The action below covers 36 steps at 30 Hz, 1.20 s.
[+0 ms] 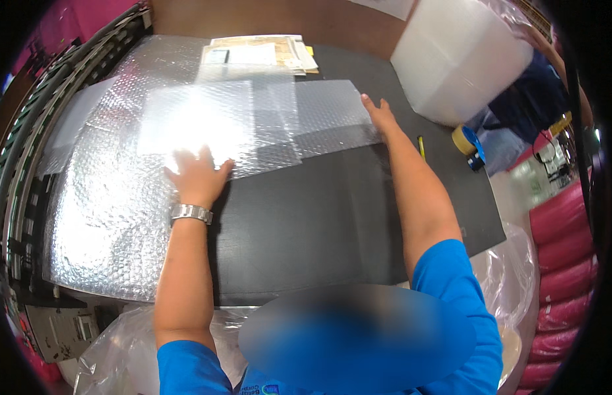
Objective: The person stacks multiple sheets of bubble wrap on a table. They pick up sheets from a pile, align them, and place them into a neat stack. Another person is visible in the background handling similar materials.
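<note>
Sheets of clear bubble wrap [115,217] cover the left side of the dark table [293,230]. My left hand [197,176], with a metal watch [192,212] on its wrist, rests spread on the wrap near its front edge. Several flat translucent pieces [276,105] overlap on top, and strong glare washes out the middle one. At the right end of these pieces, my right hand [380,117] touches the corner of a bubble wrap piece [335,112], thumb and fingers apart. Neither hand grips anything that I can see.
Papers [266,52] lie at the table's far edge. A large white foam-like block [457,59] stands at the far right. A tape dispenser [467,146] and a yellow marker-like stick [421,147] lie right of my arm. Rollers [29,125] line the left edge; plastic film [510,283] hangs at the right.
</note>
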### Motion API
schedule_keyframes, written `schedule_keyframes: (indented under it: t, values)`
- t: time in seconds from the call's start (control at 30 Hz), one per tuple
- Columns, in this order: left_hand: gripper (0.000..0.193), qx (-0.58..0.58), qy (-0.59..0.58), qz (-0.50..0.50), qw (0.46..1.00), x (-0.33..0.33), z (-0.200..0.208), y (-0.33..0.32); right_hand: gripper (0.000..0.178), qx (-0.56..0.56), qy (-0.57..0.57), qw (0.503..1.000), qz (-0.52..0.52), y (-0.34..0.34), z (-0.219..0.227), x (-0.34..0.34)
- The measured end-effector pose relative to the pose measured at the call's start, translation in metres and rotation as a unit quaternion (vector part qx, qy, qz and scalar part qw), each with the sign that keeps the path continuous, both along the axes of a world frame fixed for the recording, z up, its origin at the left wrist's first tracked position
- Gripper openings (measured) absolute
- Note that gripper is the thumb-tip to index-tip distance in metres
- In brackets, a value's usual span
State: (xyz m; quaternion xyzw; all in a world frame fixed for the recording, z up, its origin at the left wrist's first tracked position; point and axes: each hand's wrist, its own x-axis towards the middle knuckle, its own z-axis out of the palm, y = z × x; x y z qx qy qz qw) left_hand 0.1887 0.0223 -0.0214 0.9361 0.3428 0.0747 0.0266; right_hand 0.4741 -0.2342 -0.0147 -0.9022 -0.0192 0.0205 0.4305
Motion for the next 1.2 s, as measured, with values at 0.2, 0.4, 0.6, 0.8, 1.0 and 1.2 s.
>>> schedule_keyframes:
  t: [0.2, 0.4, 0.6, 0.8, 1.0, 1.2]
  values:
    - [0.066, -0.033, -0.037, -0.110, 0.993, 0.001, -0.005, -0.010, 0.092, 0.068, -0.024, 0.978, 0.194, 0.088, -0.004, -0.040]
    - [0.062, -0.051, -0.086, -0.214, 0.972, -0.004, -0.002, -0.026, 0.078, 0.263, 0.067, 0.952, 0.143, 0.114, 0.008, -0.085]
    - [0.043, -0.472, -0.235, -0.344, 0.776, -0.019, 0.029, -0.034, 0.079, 0.265, 0.155, 0.934, 0.183, 0.075, 0.006, -0.070]
    - [0.046, 0.048, -0.253, -0.014, 0.966, -0.020, 0.020, 0.019, 0.071, 0.274, 0.213, 0.907, 0.239, 0.057, 0.012, -0.086]
    - [0.062, -0.015, -0.063, -0.080, 0.995, -0.008, 0.007, -0.029, 0.070, 0.445, 0.275, 0.831, 0.188, 0.071, 0.013, -0.123]
    - [0.045, -0.172, -0.189, -0.172, 0.951, -0.014, 0.011, -0.025, 0.058, 0.343, 0.174, 0.880, 0.278, 0.061, -0.001, -0.133]
